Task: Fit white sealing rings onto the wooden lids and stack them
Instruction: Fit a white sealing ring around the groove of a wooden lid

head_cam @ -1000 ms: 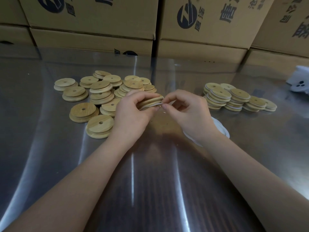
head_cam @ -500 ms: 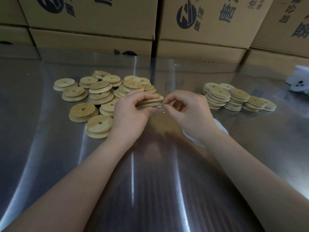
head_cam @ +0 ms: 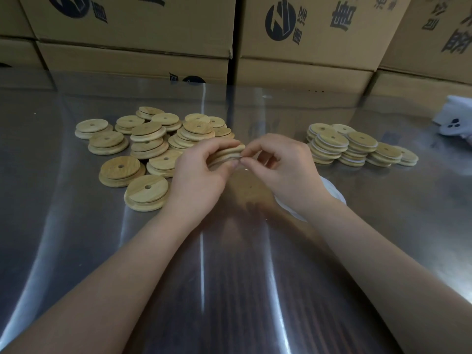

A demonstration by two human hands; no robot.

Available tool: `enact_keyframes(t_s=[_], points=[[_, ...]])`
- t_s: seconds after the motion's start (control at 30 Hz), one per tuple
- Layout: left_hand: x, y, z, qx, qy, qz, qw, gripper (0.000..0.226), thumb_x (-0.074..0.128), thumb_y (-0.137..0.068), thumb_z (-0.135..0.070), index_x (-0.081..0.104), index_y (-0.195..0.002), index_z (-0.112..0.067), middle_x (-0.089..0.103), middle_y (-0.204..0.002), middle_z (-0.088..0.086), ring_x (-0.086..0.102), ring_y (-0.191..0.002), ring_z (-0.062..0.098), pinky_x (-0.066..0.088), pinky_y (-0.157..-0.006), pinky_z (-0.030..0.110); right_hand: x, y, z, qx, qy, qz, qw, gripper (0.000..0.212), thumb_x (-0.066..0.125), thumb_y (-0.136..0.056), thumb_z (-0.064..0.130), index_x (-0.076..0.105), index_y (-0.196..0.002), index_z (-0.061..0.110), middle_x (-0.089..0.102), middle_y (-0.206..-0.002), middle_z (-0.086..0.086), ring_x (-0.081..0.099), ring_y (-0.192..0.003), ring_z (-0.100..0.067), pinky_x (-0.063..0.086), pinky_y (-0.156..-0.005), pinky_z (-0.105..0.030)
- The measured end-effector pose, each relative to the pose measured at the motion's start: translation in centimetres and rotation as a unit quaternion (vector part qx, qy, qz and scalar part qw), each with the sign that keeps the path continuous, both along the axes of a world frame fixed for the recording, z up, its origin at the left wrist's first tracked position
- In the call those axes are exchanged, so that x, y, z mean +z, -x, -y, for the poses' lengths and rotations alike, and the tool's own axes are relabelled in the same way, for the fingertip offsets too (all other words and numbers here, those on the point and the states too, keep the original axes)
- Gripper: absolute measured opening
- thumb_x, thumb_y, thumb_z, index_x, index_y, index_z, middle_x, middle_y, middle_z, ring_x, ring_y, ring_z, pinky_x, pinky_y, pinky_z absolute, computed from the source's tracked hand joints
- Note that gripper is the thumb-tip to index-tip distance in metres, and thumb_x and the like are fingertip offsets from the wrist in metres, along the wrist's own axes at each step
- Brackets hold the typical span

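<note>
The wooden lid (head_cam: 226, 151) is up off the table, in the middle, held flat between two bare hands. The left hand (head_cam: 201, 175) has its fingers curled round the lid's rim. The right hand (head_cam: 286, 169) pinches with thumb and first finger at the lid's right edge, where a thin white ring (head_cam: 236, 159) shows. The other right fingers are bent and hold nothing.

The hands sit between two groups, with a strip of shiny metal table (head_cam: 76, 251) on each side. A wide stretch of table lies near me, with only the two arms over it.

On the left is a heap of bare lids (head_cam: 148, 139), more than a dozen. They lie over each other, so I can't count them all. On the right are about six short stacks of ringed lids (head_cam: 357, 149). A small pile of loose rings (head_cam: 334, 192) peeks out by the right wrist.

Cardboard boxes (head_cam: 306, 34) stand along the far edge, at least five, all shut, so I can't tell what is inside. Something white (head_cam: 454, 121) lies at the far right.
</note>
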State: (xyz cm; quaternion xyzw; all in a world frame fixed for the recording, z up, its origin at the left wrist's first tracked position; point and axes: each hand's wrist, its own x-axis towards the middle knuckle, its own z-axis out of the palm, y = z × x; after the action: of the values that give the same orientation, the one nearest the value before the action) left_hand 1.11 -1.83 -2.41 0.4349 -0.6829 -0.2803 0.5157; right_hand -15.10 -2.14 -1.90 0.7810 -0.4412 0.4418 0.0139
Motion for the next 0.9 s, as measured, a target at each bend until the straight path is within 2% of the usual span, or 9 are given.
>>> enact_keyframes(t_s=[0.13, 0.23, 0.3, 0.4, 0.5, 0.6, 0.67, 0.77, 0.9], points=[[0.14, -0.05, -0.13, -0.007, -0.018, -0.062, 0.998, 0.025, 0.071, -0.085, -0.004, 0.071, -0.101, -0.023, 0.07, -0.096, -0.014, 0.063, -0.094, -0.003, 0.049, -0.087, 0.014, -0.41, -0.2, 0.08, -0.018, -0.026, 0.045, 0.998, 0.009, 0.072, -0.08, 0.016, 0.064, -0.083, 0.016, 0.063, -0.078, 0.011, 0.055, -0.063, -0.008, 0.04, -0.059, -0.013], [-0.01, 0.05, -0.14, -0.02, -0.038, -0.092, 0.995, 0.023, 0.07, -0.085, -0.003, 0.07, -0.101, -0.02, 0.071, -0.097, -0.009, 0.065, -0.096, 0.002, 0.051, -0.09, 0.02, -0.69, -0.34, 0.14, -0.024, -0.04, 0.075, 0.996, 0.012, 0.072, -0.08, 0.013, 0.062, -0.082, 0.018, 0.062, -0.077, 0.013, 0.057, -0.063, -0.006, 0.039, -0.059, -0.009], [-0.12, 0.12, -0.05, -0.02, -0.048, -0.102, 0.993, 0.023, 0.071, -0.085, -0.002, 0.067, -0.098, -0.02, 0.07, -0.099, -0.006, 0.066, -0.097, 0.005, 0.053, -0.09, 0.024, -0.71, -0.39, 0.11, -0.029, -0.035, 0.073, 0.996, 0.011, 0.071, -0.08, 0.01, 0.063, -0.081, 0.017, 0.06, -0.074, 0.017, 0.057, -0.063, -0.003, 0.038, -0.06, -0.007], [-0.1, 0.09, 0.05, -0.009, -0.035, -0.081, 0.996, 0.027, 0.073, -0.082, 0.001, 0.063, -0.094, -0.022, 0.068, -0.094, -0.01, 0.065, -0.09, -0.002, 0.051, -0.083, 0.016, -0.55, -0.44, -0.03, -0.029, -0.018, 0.053, 0.998, 0.006, 0.071, -0.08, 0.008, 0.067, -0.08, 0.012, 0.056, -0.072, 0.019, 0.053, -0.061, -0.004, 0.037, -0.061, -0.008], [0.02, 0.02, -0.02, 0.011, -0.004, -0.023, 1.0, 0.028, 0.074, -0.081, -0.002, 0.068, -0.101, -0.019, 0.065, -0.092, -0.018, 0.06, -0.087, -0.011, 0.046, -0.08, 0.007, -0.31, -0.52, -0.28, -0.024, -0.001, 0.022, 0.999, 0.003, 0.07, -0.081, 0.009, 0.069, -0.081, 0.011, 0.058, -0.073, 0.014, 0.052, -0.063, -0.008, 0.041, -0.062, -0.016], [0.11, -0.02, -0.07, 0.045, 0.027, 0.01, 0.999, 0.029, 0.075, -0.079, -0.001, 0.072, -0.099, -0.022, 0.063, -0.088, -0.024, 0.058, -0.087, -0.014, 0.046, -0.083, 0.008, -0.1, -0.54, -0.54, -0.023, 0.002, 0.0, 1.0, 0.001, 0.069, -0.082, 0.009, 0.069, -0.082, 0.009, 0.063, -0.073, 0.006, 0.054, -0.062, -0.01, 0.049, -0.063, -0.032], [0.17, 0.0, -0.07, 0.06, 0.038, 0.023, 0.997, 0.029, 0.075, -0.078, 0.0, 0.073, -0.098, -0.023, 0.063, -0.087, -0.025, 0.059, -0.09, -0.009, 0.047, -0.086, 0.012, 0.0, -0.57, -0.64, -0.028, 0.002, -0.011, 1.0, 0.001, 0.068, -0.082, 0.011, 0.068, -0.082, 0.01, 0.065, -0.073, 0.002, 0.057, -0.064, -0.014, 0.05, -0.063, -0.04], [0.22, -0.1, -0.01, 0.069, 0.05, 0.032, 0.996, 0.029, 0.074, -0.078, 0.001, 0.074, -0.096, -0.021, 0.063, -0.087, -0.026, 0.061, -0.093, -0.003, 0.049, -0.088, 0.018, 0.07, -0.68, -0.72, -0.033, -0.001, -0.017, 0.999, 0.003, 0.067, -0.082, 0.013, 0.067, -0.081, 0.01, 0.064, -0.071, 0.001, 0.058, -0.064, -0.016, 0.05, -0.063, -0.043], [0.19, -0.11, 0.1, 0.064, 0.056, 0.032, 0.996, 0.026, 0.074, -0.077, 0.004, 0.074, -0.093, -0.016, 0.065, -0.086, -0.022, 0.062, -0.09, -0.003, 0.049, -0.086, 0.017, 0.17, -0.66, -0.79, -0.041, -0.014, -0.016, 0.999, 0.002, 0.067, -0.08, 0.012, 0.066, -0.081, 0.011, 0.063, -0.072, 0.003, 0.058, -0.065, -0.016, 0.05, -0.064, -0.044]])
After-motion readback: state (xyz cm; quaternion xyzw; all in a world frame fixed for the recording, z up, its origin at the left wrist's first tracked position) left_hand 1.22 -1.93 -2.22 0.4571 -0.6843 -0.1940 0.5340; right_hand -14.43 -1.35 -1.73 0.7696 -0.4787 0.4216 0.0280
